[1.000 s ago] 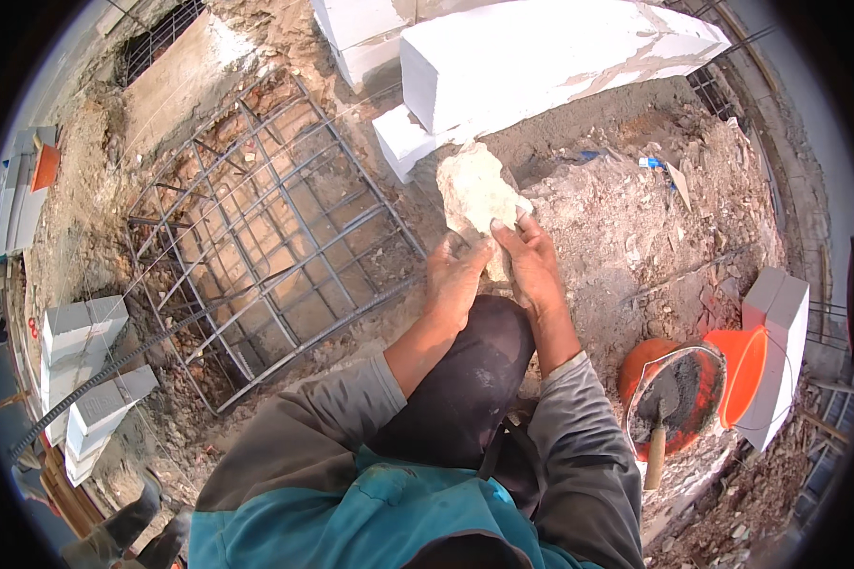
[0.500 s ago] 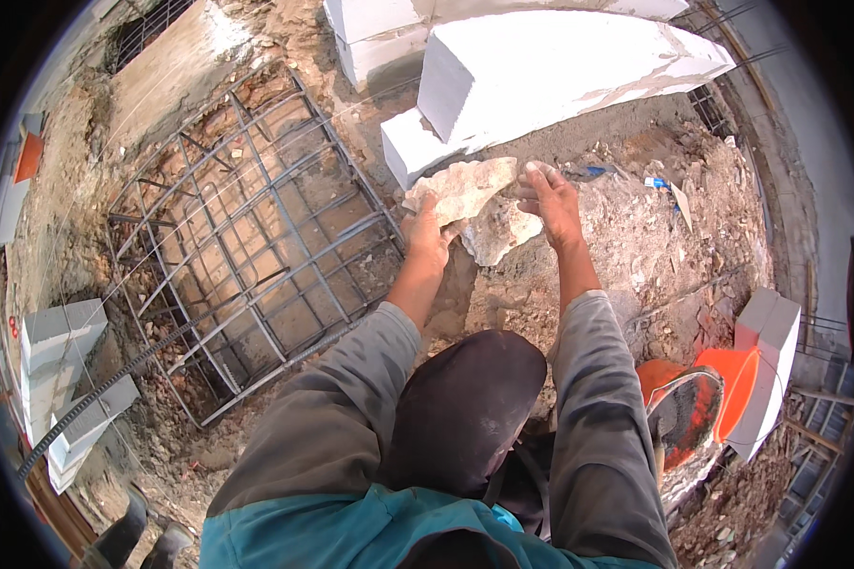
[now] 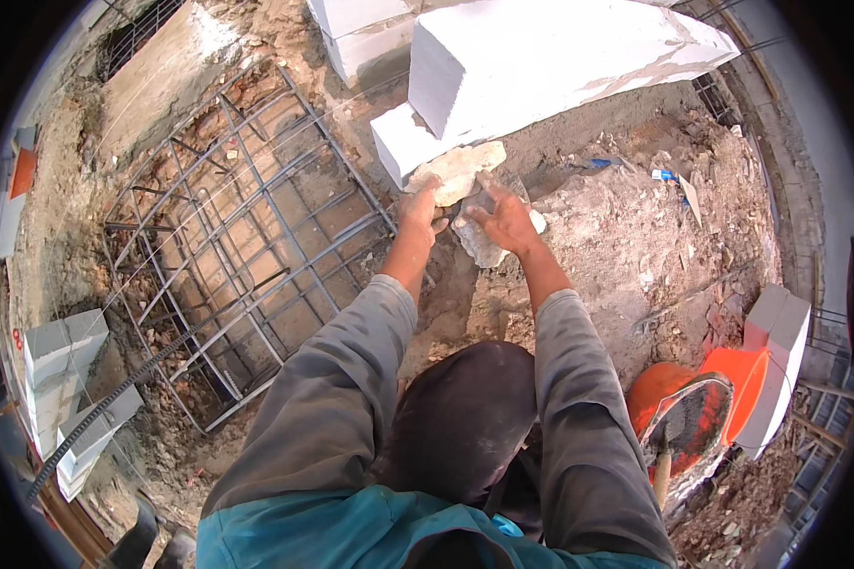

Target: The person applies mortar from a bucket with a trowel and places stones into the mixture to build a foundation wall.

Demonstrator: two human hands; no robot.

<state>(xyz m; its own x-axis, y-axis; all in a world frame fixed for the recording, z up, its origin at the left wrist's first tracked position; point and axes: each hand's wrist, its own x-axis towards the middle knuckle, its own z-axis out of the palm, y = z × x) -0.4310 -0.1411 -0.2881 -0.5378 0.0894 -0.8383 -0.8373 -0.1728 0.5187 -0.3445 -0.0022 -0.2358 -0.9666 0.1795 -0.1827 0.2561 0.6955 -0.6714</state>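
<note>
A pale, flat, rough-edged stone lies against the corner of the white block wall, gripped between my hands. My left hand is closed on its near left edge, thumb on top. Round the near right edge curl the fingers of my right hand, whose index finger touches the stone. Below that hand sits a second whitish stone, partly covered by it. The white block wall stands just beyond the stones. What lies under the held stone is hidden.
A steel rebar grid lies over a pit to the left. At lower right stands an orange bucket with mortar and a wooden-handled tool. Grey-white blocks stand beside it; more blocks are at far left. Rubble covers the ground.
The pale stone has shifted slightly and sits flatter against the block corner. My right hand has moved left and down, from beside the stone onto its edge.
</note>
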